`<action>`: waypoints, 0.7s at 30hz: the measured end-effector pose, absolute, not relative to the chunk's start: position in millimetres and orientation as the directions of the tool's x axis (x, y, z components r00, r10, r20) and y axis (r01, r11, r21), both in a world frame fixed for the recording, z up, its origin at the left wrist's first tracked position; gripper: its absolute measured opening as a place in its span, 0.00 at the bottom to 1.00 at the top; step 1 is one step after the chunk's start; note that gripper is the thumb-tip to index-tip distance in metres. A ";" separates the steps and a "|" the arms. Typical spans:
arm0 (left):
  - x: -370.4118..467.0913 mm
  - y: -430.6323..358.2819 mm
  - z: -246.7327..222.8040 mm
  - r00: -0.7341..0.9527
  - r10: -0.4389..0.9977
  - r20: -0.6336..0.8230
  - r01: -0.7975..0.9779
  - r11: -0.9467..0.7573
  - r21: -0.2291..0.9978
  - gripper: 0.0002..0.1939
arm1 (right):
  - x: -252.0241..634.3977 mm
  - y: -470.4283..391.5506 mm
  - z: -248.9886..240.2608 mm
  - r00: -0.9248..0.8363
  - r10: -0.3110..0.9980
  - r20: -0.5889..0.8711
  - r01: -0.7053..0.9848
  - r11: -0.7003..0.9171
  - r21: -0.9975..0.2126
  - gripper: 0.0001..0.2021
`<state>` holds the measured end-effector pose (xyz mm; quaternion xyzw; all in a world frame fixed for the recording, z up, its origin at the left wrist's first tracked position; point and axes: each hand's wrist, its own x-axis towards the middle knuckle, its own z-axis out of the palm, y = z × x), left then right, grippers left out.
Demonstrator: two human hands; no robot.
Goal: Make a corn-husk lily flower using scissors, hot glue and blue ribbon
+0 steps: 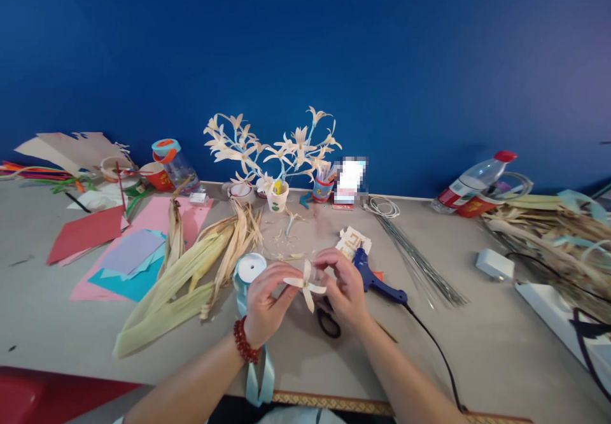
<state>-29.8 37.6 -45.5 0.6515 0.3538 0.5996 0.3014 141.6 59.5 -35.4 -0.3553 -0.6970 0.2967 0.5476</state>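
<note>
A cream flower with narrow petals (pixel 307 286) is held between my two hands, above the table's front middle. My left hand (pixel 270 300), with a red bead bracelet at the wrist, pinches it from the left. From the right, my right hand (pixel 344 287) has its fingers closed on the petals. Just behind my left hand stands a roll of light blue ribbon (pixel 251 267), its loose end hanging down past the wrist. Black-handled scissors (pixel 329 324) lie partly hidden beneath my right hand. A blue glue gun (pixel 377 281) rests to the right of that hand.
Corn husks (pixel 167 296) and coloured paper (pixel 133 252) lie on the left. At the back stands a cup (pixel 277 197) with cream flowers on branches, near a lit phone (pixel 349 181). Wires (pixel 415 255), a tilted bottle (pixel 472 182) and a power strip (pixel 558 322) are on the right.
</note>
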 end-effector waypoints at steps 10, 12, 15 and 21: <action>-34.9 49.9 -58.0 -0.255 0.943 0.215 -0.202 -0.269 0.942 0.09 | 154.8 74.0 -36.1 0.078 0.865 0.496 0.330 0.447 -0.831 0.06; -35.7 54.4 -59.3 -0.273 0.946 0.176 -0.259 -0.248 0.934 0.09 | 157.8 77.6 -35.4 -0.054 0.864 0.501 0.447 0.469 -0.761 0.05; -35.9 58.5 -59.6 -0.288 0.948 0.133 -0.289 -0.219 0.932 0.10 | 156.8 84.7 -37.4 -0.288 0.875 0.389 0.610 0.481 -0.629 0.06; -33.5 58.8 -58.2 -0.289 0.951 0.106 -0.339 -0.205 0.918 0.12 | 140.1 110.3 -52.3 -0.357 0.908 0.219 0.838 0.415 -0.355 0.04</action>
